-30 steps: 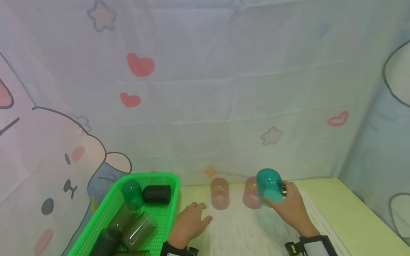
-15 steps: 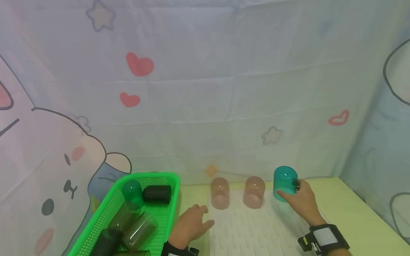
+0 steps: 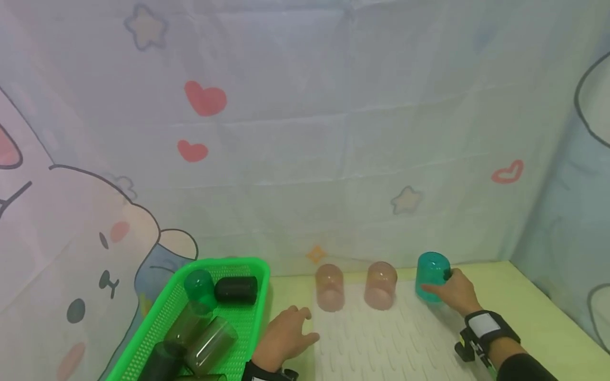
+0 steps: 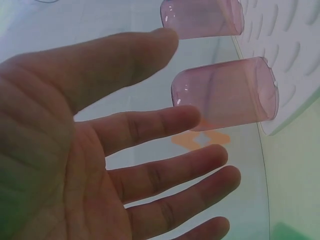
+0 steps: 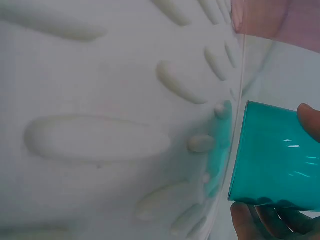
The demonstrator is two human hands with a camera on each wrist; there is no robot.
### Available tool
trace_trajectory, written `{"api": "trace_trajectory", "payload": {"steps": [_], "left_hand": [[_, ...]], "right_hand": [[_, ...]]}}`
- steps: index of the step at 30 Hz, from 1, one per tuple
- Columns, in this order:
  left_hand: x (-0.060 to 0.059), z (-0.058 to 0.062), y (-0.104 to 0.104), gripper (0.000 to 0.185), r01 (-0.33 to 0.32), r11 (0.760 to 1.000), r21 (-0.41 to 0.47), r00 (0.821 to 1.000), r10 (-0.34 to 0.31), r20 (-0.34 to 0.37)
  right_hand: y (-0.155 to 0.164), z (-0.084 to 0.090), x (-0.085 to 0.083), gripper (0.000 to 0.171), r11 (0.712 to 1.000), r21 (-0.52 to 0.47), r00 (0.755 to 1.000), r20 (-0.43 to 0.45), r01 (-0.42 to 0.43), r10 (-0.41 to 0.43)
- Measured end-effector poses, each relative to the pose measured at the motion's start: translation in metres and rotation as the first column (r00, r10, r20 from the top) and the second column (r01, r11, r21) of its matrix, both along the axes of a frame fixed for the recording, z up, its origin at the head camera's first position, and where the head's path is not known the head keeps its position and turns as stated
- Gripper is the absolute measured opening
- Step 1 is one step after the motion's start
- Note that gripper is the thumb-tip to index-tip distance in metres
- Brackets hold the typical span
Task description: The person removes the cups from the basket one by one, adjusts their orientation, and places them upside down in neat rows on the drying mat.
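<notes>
A teal see-through cup, upside down, is gripped by my right hand at the far right corner of a white ridged mat. In the right wrist view the teal cup sits between thumb and fingers, its rim close to the mat; whether it touches cannot be told. Two pink see-through cups stand upside down along the mat's back edge, a left one and a middle one. My left hand hovers between basket and mat with fingers spread, holding nothing; its palm shows in the left wrist view.
On the left a green basket holds several cups lying about: a green one, a black one and clear brownish ones. The yellowish table ends against a printed cloth backdrop.
My right hand has carried the teal cup rightward and lowered it toward the mat's far right corner, beside the middle pink cup. The left hand has barely moved.
</notes>
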State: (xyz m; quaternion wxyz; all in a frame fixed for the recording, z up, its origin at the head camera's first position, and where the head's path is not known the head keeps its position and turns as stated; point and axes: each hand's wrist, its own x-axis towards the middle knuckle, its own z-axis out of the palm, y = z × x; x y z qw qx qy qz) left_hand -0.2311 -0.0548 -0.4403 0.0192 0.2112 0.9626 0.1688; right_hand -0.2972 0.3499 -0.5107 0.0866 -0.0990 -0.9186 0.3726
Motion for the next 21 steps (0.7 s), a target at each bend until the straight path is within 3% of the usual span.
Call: {"api": "trace_trajectory", "payload": {"steps": [10,16,21], "left_hand": [[-0.001,-0.003,-0.002,0.04,0.004,1.0,-0.006,1.0,-0.004,0.015],[-0.003,-0.004,-0.001,0.042,-0.003,1.0,-0.02,0.999,0.004,0.038],[-0.001,-0.003,-0.002,0.041,0.003,1.0,-0.007,1.0,-0.003,0.006]], "right_hand": [[0.003,-0.019,-0.009,0.1,1.0,-0.022,1.0,0.016,-0.003,0.003],[0.004,-0.019,-0.009,0.105,1.0,-0.019,0.999,0.049,-0.001,0.002],[0.001,-0.015,-0.007,0.103,0.999,-0.026,0.998,0.051,-0.029,0.03]]}}
